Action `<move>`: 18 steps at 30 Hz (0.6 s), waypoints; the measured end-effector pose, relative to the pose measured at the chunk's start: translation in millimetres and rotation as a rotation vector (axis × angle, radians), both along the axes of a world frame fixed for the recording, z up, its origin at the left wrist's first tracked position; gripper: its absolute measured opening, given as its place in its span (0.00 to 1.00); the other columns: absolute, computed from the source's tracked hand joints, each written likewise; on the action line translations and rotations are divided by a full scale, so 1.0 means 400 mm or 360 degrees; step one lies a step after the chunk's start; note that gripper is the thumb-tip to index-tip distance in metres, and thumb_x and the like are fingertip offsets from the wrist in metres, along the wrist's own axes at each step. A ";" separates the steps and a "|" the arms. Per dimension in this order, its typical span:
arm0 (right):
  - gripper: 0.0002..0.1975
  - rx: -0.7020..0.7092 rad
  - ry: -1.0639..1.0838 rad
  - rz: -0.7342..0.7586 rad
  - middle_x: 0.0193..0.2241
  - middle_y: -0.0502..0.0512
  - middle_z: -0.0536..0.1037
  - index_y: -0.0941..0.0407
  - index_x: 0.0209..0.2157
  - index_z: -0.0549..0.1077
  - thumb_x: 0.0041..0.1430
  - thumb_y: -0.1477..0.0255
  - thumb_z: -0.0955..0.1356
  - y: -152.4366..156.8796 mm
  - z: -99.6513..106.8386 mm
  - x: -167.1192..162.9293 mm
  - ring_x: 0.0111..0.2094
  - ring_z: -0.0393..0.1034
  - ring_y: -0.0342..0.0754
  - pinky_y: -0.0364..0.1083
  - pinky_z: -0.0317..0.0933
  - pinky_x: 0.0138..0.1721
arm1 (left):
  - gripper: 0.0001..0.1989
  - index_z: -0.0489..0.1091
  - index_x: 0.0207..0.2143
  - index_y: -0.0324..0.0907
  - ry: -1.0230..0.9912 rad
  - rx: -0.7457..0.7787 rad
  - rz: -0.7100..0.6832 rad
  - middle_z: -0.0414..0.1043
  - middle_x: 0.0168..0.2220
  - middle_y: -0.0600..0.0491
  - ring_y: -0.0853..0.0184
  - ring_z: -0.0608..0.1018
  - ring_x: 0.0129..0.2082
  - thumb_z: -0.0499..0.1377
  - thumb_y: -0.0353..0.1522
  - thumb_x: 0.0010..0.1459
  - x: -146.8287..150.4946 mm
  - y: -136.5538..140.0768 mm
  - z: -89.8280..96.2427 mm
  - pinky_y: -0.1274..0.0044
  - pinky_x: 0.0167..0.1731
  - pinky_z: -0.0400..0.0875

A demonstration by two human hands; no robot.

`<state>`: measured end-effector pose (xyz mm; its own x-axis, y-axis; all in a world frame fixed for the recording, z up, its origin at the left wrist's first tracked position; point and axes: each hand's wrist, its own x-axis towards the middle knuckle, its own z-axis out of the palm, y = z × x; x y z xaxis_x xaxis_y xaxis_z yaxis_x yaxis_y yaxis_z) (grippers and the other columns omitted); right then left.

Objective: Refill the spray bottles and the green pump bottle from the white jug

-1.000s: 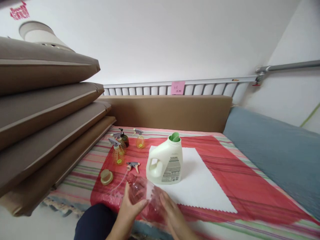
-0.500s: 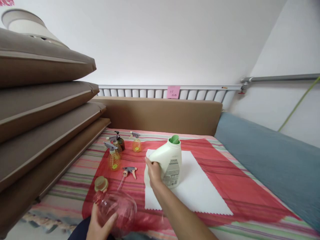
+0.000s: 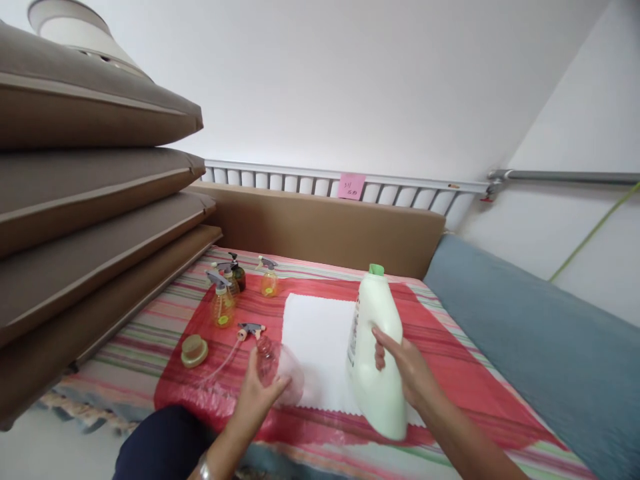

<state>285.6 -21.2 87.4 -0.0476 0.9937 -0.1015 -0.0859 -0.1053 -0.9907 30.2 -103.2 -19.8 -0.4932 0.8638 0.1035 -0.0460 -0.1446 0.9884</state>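
My right hand (image 3: 400, 360) grips the moulded handle of a pale green detergent jug (image 3: 377, 400), its green-lipped mouth at the top. The jug leans slightly over the right part of a white cloth (image 3: 317, 333). My left hand (image 3: 263, 387) holds a clear pinkish bottle (image 3: 285, 373) whose neck points up and to the left, over the cloth's left edge. Left of that bottle lies a grey and peach spray trigger head (image 3: 250, 330) with a thin tube. A round cream cap (image 3: 194, 350) sits farther left.
Several amber spray bottles (image 3: 223, 307) and a dark pump bottle (image 3: 239, 275) stand at the back left. Stacked brown cushions (image 3: 100, 180) rise on the left. A brown panel (image 3: 320, 223) closes the back; a blue-grey padded surface (image 3: 525, 347) borders the right.
The jug has moved right and toward me, and turned so its handle faces me. My left hand has carried the clear bottle up and right, over the cloth's edge.
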 end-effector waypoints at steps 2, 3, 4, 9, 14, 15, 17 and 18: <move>0.20 -0.0002 -0.0135 0.0044 0.11 0.47 0.64 0.57 0.11 0.62 0.42 0.61 0.72 -0.030 0.001 0.059 0.17 0.59 0.42 0.43 0.55 0.21 | 0.38 0.58 0.52 0.40 0.0164 0.0057 -0.0092 0.64 0.52 0.42 0.54 0.66 0.54 0.67 0.35 0.37 0.033 0.043 0.003 0.64 0.54 0.57; 0.21 0.0012 -0.0197 0.0055 0.11 0.48 0.64 0.57 0.09 0.61 0.42 0.61 0.72 -0.045 0.000 0.089 0.17 0.59 0.42 0.43 0.54 0.22 | 0.37 0.58 0.52 0.40 0.0258 0.0089 -0.0130 0.63 0.53 0.42 0.55 0.65 0.55 0.66 0.34 0.38 0.046 0.064 0.001 0.63 0.55 0.55; 0.22 0.0046 -0.0250 0.0054 0.10 0.48 0.63 0.56 0.09 0.61 0.43 0.60 0.71 -0.059 0.000 0.118 0.16 0.58 0.42 0.43 0.54 0.22 | 0.37 0.57 0.53 0.39 0.0345 0.0121 -0.0168 0.63 0.52 0.42 0.55 0.64 0.55 0.65 0.34 0.39 0.058 0.084 -0.004 0.63 0.56 0.54; 0.21 0.0231 -0.0604 -0.0003 0.11 0.50 0.64 0.54 0.10 0.61 0.44 0.55 0.67 -0.120 0.000 0.243 0.18 0.59 0.45 0.45 0.55 0.25 | 0.35 0.58 0.52 0.39 0.0567 0.0190 -0.0275 0.64 0.51 0.43 0.55 0.65 0.54 0.65 0.33 0.40 0.096 0.157 -0.066 0.62 0.55 0.54; 0.23 0.0093 -0.1208 -0.0232 0.13 0.51 0.66 0.53 0.09 0.58 0.43 0.53 0.65 -0.172 -0.031 0.291 0.21 0.63 0.48 0.45 0.57 0.28 | 0.34 0.58 0.52 0.40 0.0738 0.0223 -0.0298 0.63 0.51 0.44 0.55 0.64 0.54 0.64 0.32 0.40 0.107 0.163 -0.113 0.61 0.55 0.54; 0.23 0.0088 -0.1259 -0.0218 0.12 0.50 0.67 0.52 0.09 0.58 0.43 0.52 0.66 -0.182 -0.043 0.299 0.21 0.63 0.49 0.45 0.58 0.28 | 0.34 0.58 0.52 0.40 0.0771 0.0237 -0.0312 0.63 0.51 0.44 0.55 0.64 0.54 0.64 0.32 0.41 0.107 0.160 -0.116 0.61 0.55 0.54; 0.22 0.0072 -0.1289 -0.0195 0.12 0.51 0.67 0.52 0.10 0.58 0.41 0.51 0.66 -0.197 -0.069 0.315 0.20 0.62 0.49 0.46 0.58 0.26 | 0.34 0.56 0.53 0.40 0.0839 0.0253 -0.0346 0.62 0.51 0.44 0.57 0.64 0.54 0.63 0.31 0.42 0.108 0.154 -0.118 0.62 0.55 0.54; 0.22 0.0067 -0.1268 -0.0201 0.12 0.51 0.67 0.52 0.10 0.58 0.41 0.51 0.65 -0.202 -0.078 0.323 0.20 0.62 0.49 0.46 0.58 0.25 | 0.34 0.55 0.53 0.40 0.0874 0.0254 -0.0362 0.61 0.52 0.44 0.57 0.64 0.54 0.62 0.30 0.43 0.108 0.152 -0.117 0.63 0.55 0.54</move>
